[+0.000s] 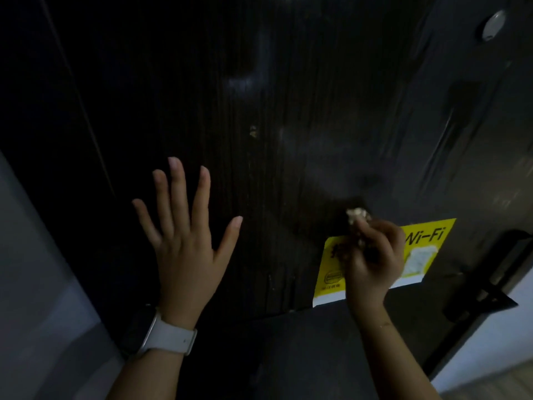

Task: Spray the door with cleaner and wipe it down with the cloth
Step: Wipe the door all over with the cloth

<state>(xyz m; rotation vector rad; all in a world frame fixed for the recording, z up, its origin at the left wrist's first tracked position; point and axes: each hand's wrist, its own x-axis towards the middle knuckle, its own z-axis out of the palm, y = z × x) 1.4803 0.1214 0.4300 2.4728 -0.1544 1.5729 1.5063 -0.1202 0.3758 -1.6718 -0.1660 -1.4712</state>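
The door (274, 111) is very dark, almost black, with a fine vertical grain and a dull sheen where light catches streaks on its surface. The cloth (357, 216) is a small, pale, crumpled wad, mostly hidden inside a fist, only its top poking out. It sits against the door's lower right part, just above a yellow sticker.

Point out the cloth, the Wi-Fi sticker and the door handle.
cloth (357, 216), head view, on the crumpled tip showing above the right hand's fingers.
Wi-Fi sticker (331, 269), head view, on its yellow lower left part.
door handle (487, 272), head view, on the black lever at the door's right edge.
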